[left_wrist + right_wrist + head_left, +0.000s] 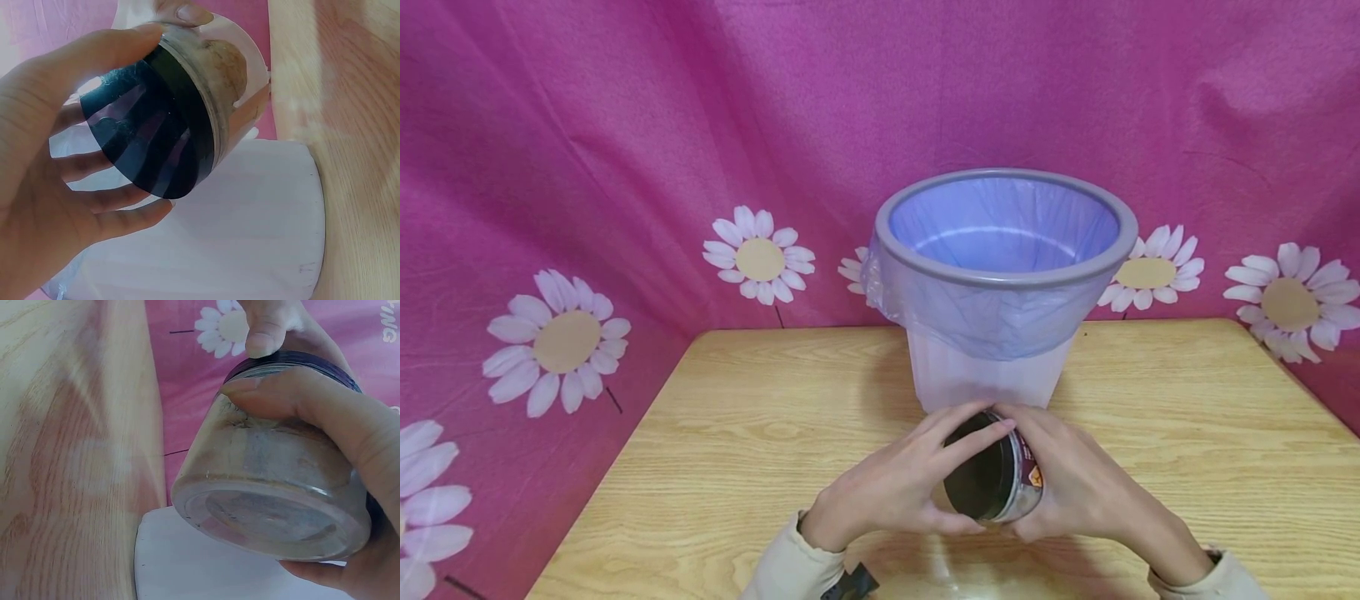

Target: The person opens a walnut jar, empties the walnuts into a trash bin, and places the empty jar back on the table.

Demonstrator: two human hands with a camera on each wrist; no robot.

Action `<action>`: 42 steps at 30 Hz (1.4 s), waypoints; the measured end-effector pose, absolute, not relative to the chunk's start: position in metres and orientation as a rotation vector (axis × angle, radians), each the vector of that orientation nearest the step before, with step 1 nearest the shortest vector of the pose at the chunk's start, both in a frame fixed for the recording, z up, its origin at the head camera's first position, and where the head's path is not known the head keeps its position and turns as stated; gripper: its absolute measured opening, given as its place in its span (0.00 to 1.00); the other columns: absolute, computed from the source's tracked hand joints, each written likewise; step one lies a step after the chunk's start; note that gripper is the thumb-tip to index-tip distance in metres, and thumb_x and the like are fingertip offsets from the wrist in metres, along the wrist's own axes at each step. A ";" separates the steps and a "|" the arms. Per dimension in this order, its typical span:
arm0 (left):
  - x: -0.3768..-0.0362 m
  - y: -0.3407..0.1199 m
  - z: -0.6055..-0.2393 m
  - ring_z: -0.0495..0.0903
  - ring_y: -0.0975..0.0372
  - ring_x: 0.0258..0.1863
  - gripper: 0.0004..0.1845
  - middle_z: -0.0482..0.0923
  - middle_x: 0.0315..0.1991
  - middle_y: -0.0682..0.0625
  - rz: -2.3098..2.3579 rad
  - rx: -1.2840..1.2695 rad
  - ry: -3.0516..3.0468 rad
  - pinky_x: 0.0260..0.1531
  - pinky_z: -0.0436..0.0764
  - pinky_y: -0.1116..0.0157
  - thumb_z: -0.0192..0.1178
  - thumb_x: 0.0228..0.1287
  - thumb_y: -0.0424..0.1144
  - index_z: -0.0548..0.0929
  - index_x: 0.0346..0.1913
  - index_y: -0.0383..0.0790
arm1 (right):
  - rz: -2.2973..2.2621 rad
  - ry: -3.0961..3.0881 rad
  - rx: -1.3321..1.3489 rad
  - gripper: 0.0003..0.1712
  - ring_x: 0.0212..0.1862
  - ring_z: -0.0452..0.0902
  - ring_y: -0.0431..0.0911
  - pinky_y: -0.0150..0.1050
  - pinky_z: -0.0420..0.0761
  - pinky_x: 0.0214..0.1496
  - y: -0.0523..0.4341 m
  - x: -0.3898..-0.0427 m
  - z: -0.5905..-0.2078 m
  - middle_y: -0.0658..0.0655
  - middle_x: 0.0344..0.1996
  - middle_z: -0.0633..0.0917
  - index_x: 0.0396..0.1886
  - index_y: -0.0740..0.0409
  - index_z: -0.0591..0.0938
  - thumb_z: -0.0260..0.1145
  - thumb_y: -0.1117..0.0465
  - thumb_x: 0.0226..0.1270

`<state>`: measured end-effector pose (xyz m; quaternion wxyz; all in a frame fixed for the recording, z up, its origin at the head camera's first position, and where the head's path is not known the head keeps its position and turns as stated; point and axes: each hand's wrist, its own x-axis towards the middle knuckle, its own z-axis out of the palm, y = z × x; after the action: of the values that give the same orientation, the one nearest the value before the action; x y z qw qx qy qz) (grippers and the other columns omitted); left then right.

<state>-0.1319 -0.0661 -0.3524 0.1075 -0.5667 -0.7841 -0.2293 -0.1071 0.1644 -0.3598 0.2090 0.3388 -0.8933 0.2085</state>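
Tabletop (1150, 417) carries a lined bin (1000, 275), and just before it both hands hold a clear jar (1018, 483) tilted sideways: right hand (1075, 492) clasping the likely rigid, slippery, breakable body, left hand (902, 492) fingers (94, 165) curled round its dark lid (150, 131), the sensible grip

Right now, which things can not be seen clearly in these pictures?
- Jar label: head view, too small, and the right hand covers part.
- Jar contents: right wrist view, glass cloudy, fingers across it.
- Bin bottom inside: head view, hidden by its rim.
- Left hand palm: head view, turned away.
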 end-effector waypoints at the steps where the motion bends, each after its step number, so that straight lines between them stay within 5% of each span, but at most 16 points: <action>1: -0.132 -0.066 -0.352 0.54 0.59 0.71 0.54 0.51 0.73 0.45 -0.678 -1.667 -2.306 0.69 0.56 0.66 0.76 0.46 0.49 0.56 0.75 0.48 | 0.584 -2.485 0.945 0.63 0.49 0.75 0.42 0.43 0.82 0.45 0.164 -0.107 -0.360 0.50 0.51 0.79 0.62 0.56 0.71 0.82 0.50 0.11; 30: -0.132 -0.064 -0.350 0.59 0.57 0.69 0.49 0.55 0.70 0.44 -0.702 -1.651 -2.189 0.67 0.59 0.68 0.73 0.50 0.51 0.59 0.72 0.43 | 0.590 -2.479 0.932 0.64 0.50 0.75 0.42 0.45 0.81 0.46 0.166 -0.106 -0.356 0.49 0.52 0.79 0.63 0.56 0.71 0.81 0.52 0.11; 42: -0.135 -0.062 -0.351 0.54 0.57 0.71 0.40 0.53 0.71 0.43 -0.649 -1.721 -2.110 0.69 0.55 0.65 0.74 0.48 0.47 0.69 0.66 0.50 | 0.613 -2.510 0.908 0.62 0.49 0.75 0.41 0.45 0.81 0.45 0.167 -0.106 -0.357 0.47 0.50 0.79 0.60 0.54 0.72 0.83 0.49 0.10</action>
<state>-0.1351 -0.0623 -0.3513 0.1703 -0.6058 -0.7429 -0.2284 -0.1062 0.1666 -0.3566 0.2000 0.3246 -0.8981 0.2193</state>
